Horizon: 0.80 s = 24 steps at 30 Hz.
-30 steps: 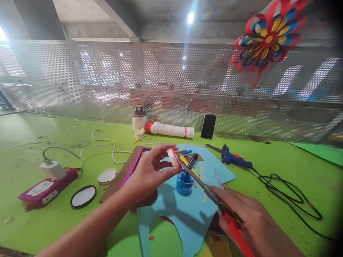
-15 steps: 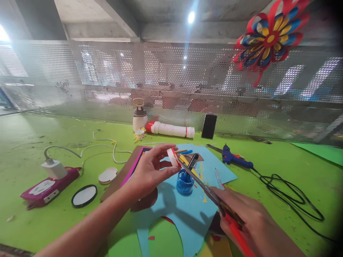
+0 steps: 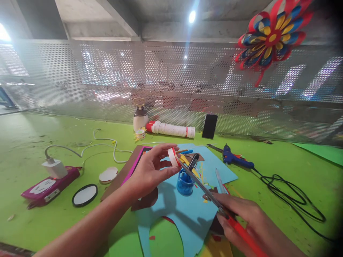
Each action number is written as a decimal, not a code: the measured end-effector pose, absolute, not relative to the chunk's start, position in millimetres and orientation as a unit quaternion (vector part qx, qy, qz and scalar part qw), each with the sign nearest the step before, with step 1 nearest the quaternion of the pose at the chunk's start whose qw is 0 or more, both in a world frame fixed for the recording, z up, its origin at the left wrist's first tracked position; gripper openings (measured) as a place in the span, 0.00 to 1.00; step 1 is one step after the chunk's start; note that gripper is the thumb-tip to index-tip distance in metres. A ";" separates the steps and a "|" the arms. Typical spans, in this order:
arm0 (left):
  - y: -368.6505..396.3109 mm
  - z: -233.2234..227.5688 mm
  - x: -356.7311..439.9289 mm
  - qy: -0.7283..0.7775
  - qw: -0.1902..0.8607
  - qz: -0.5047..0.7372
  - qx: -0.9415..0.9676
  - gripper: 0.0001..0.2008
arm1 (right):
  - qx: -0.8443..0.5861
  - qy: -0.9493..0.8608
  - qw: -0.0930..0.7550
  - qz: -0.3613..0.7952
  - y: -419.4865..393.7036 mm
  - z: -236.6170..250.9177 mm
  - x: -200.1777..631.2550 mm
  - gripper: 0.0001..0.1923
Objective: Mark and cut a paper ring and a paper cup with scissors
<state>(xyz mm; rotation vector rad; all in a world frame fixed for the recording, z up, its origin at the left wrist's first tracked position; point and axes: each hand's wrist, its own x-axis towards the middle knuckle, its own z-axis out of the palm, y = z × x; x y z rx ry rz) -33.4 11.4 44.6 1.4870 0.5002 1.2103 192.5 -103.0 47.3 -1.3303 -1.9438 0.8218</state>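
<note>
**A:** Edges first: the green table [image 3: 40, 142] is fenced along the far side by a perforated metal screen [image 3: 107, 82], so nothing can be pushed further that way. Open room is found far left and along the right, past the black cord [image 3: 292, 192] of the blue glue gun [image 3: 235, 159]. The middle is crowded: blue paper sheet [image 3: 193, 214], small blue pot [image 3: 184, 182], brown card [image 3: 120, 175].

**B:** And the grips?

**A:** The left hand [image 3: 150, 171] is held up over the near-middle of the table, its grip pinched together on a red and white paper strip [image 3: 173, 157], thumb below, fingers above. The right hand [image 3: 241, 221] is wrapped tight around the red handles of the scissors [image 3: 203, 187], near right. The blades are pointed up-left, tips right at the strip; whether they're parted can't be told.

**B:** Left side stuff?

**A:** A white charger [image 3: 55, 167] is plugged into a pink power strip [image 3: 45, 189], with a round mirror [image 3: 84, 195] just beside it.
</note>
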 end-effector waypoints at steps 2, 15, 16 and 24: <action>10.9 45.4 -33.3 0.210 0.546 0.513 0.628 0.24 | -0.503 -0.741 0.321 0.308 -103.1 48.6 191.0 0.12; 10.2 43.7 -33.0 0.223 0.558 0.508 0.617 0.25 | -0.539 -0.723 0.324 0.288 -103.7 44.0 189.9 0.11; 10.3 43.6 -33.0 0.224 0.560 0.508 0.616 0.25 | -0.540 -0.724 0.322 0.284 -103.5 43.6 190.4 0.11; 13.7 41.3 -32.5 0.209 0.566 0.511 0.613 0.25 | -0.534 -0.704 0.325 0.338 -104.3 40.2 190.5 0.13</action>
